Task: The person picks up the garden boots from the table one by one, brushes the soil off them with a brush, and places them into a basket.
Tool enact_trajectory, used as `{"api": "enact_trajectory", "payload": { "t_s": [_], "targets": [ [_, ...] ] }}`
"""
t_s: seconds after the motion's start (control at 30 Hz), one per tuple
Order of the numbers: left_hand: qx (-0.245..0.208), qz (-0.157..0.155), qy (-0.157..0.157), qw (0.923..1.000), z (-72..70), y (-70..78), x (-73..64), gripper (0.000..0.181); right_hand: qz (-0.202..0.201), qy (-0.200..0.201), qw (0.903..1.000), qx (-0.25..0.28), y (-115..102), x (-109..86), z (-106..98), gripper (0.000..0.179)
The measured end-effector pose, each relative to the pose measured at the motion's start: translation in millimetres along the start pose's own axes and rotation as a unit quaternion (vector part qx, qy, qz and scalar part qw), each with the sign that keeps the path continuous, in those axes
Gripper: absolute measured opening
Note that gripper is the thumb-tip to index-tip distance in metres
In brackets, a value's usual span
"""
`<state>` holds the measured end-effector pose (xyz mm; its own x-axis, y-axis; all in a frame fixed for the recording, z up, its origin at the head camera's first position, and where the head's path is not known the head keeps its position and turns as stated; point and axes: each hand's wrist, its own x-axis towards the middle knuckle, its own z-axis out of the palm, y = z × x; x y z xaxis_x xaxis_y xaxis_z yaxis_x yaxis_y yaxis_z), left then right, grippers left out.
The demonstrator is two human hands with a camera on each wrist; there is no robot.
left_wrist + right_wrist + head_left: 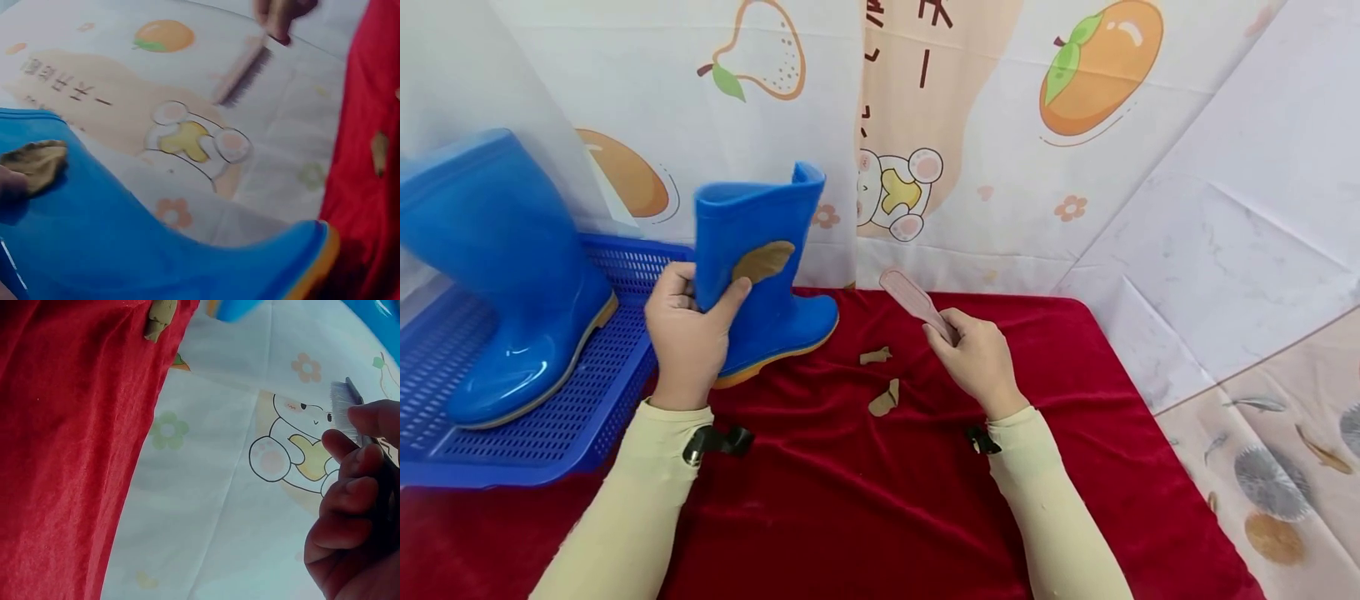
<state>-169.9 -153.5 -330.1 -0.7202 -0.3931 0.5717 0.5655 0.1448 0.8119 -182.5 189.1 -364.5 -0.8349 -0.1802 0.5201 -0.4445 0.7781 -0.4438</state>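
Observation:
A blue rain boot with a yellowish sole is in my left hand, which grips the back of its shaft. My left thumb lies at the edge of a brown, clay-like patch stuck on the boot's side. To the right, my right hand holds a pink brush by its handle, apart from the boot. Its pale bristles show in the right wrist view. Two brown lumps of similar colour lie on the red cloth between my hands.
At the left, a blue perforated plastic basket holds a second blue boot. Red cloth covers the table. Behind it hangs a white printed curtain, with a pale marbled panel at the right.

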Motion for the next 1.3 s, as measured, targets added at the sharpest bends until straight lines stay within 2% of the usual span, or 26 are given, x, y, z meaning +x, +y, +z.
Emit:
{"api": "enact_trajectory", "payload": {
  "t_s": [0.07,0.17,0.3,0.37,0.43,0.6,0.77,0.87,0.97,1.03,1.1,1.3],
  "targets": [
    [0.052,-0.023,-0.042,0.9975,-0.7,-1.5,-1.6,0.023,-0.001,0.002,1.0000,-0.002,1,-0.8,1,0.011],
    [0.098,-0.055,-0.121,0.9863,-3.8,-1.0,-3.1,0.035,-0.003,0.004,1.0000,-0.003,1,-1.1,1,0.011],
    [0.119,-0.094,-0.216,0.9645,-7.5,1.4,-5.5,0.062,-0.005,0.003,1.0000,-0.004,0,-1.7,0,0.012],
    [0.125,-0.101,-0.250,0.9548,-8.6,2.0,-6.7,0.067,-0.004,0.002,1.0000,-0.005,0,-1.8,0,0.012],
    [0.126,-0.102,-0.271,0.9489,-9.6,2.7,-7.8,0.065,-0.004,0.004,1.0000,-0.004,0,-1.9,0,0.012],
    [0.129,-0.083,-0.295,0.9431,-11.1,5.3,-9.0,0.056,-0.005,0.003,1.0000,-0.002,0,-0.9,1,0.011],
    [0.149,-0.056,-0.312,0.9366,-10.0,10.2,-6.7,0.051,-0.007,0.002,1.0000,0.001,-2,-0.4,0,0.012],
    [0.169,-0.037,-0.307,0.9360,-12.0,14.8,-4.8,0.048,-0.012,0.006,0.9999,0.004,-3,-0.1,-1,0.011],
    [0.191,-0.026,-0.295,0.9359,-15.4,20.0,-3.6,0.054,-0.022,0.011,0.9997,0.006,-4,0.2,0,0.010],
    [0.196,-0.027,-0.297,0.9341,-17.0,23.2,-3.7,0.056,-0.031,0.015,0.9994,0.009,-4,0.2,0,0.010],
    [0.192,-0.040,-0.308,0.9309,-17.4,26.1,-4.1,0.056,-0.037,0.021,0.9990,0.014,-3,0.1,1,0.011],
    [0.192,-0.075,-0.340,0.9175,-16.7,34.4,-4.5,0.064,-0.040,0.043,0.9979,0.026,-4,-0.9,2,0.014]
  ]
}}
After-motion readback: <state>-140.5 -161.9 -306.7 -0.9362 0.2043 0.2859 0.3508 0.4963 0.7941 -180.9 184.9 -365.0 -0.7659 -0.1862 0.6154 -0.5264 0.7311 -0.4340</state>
